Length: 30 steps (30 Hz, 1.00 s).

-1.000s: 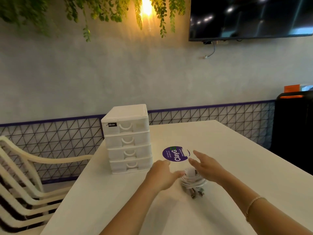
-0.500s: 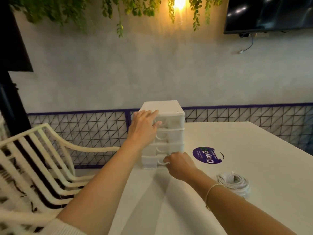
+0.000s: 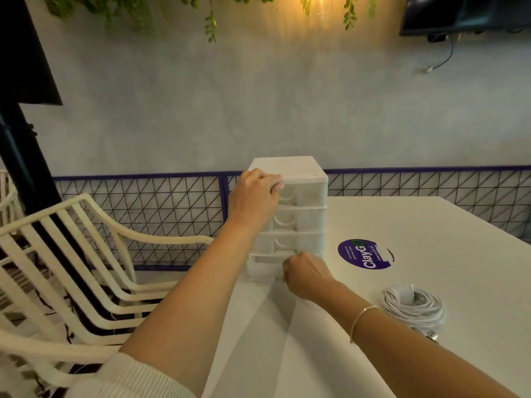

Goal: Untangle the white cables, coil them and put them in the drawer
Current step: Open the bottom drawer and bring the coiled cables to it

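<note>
A small white drawer unit with several stacked drawers stands on the white table. My left hand presses on its top left front corner, fingers curled over the edge. My right hand is closed on the handle of the bottom drawer, which sticks out a little from the unit. The coiled white cables lie on the table to the right of my right forearm, with metal plugs poking out at the near side.
A round purple sticker lies on the table between the drawer unit and the coil. White slatted chairs stand close to the table's left edge. A black wire fence runs behind the table.
A second ago both hands were at the coil; they left it and went to the drawer unit. Since half a second ago the bottom drawer has slid out slightly toward me.
</note>
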### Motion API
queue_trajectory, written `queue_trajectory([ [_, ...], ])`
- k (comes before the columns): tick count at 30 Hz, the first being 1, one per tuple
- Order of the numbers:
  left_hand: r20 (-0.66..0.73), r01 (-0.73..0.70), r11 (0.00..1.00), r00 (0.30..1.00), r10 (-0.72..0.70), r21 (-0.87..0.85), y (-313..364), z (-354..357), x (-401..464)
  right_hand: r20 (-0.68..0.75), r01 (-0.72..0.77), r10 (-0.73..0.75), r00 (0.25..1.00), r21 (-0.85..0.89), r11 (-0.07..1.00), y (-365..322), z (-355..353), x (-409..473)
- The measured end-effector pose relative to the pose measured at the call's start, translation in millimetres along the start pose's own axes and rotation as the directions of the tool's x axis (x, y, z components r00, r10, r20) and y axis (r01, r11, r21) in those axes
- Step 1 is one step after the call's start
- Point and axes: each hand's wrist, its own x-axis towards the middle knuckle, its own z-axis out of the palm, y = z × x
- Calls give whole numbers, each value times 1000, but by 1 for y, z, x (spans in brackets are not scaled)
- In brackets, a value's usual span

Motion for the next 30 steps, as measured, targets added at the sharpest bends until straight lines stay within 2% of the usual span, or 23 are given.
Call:
queue_trajectory([
  [5, 10, 10, 1000, 1000, -10, -13, 1, -1, 1, 18, 111, -110, 994, -73, 991, -9, -2, -28],
  [9, 18, 16, 1000, 1000, -15, -12, 2, -3, 1, -163, 134, -125, 979, 44, 990, 2, -14, -35],
  [14, 52, 28, 1000, 998, -28, -3, 3, -6, 0, -43, 51, -54, 998, -54, 997, 25, -10, -29],
  [22, 42, 44, 999, 998, -43, -13, 4, -6, 1, -133, 146, -163, 978, -133, 980, 17, -3, -53],
  [24, 33, 44, 999, 999, -43, -26, 3, -5, 1, -209, 213, -242, 947, -152, 965, 17, 1, -62],
  [30, 41, 49, 999, 998, -49, 1, 3, -4, 2, -103, 259, -291, 951, -248, 934, 13, 7, -77],
])
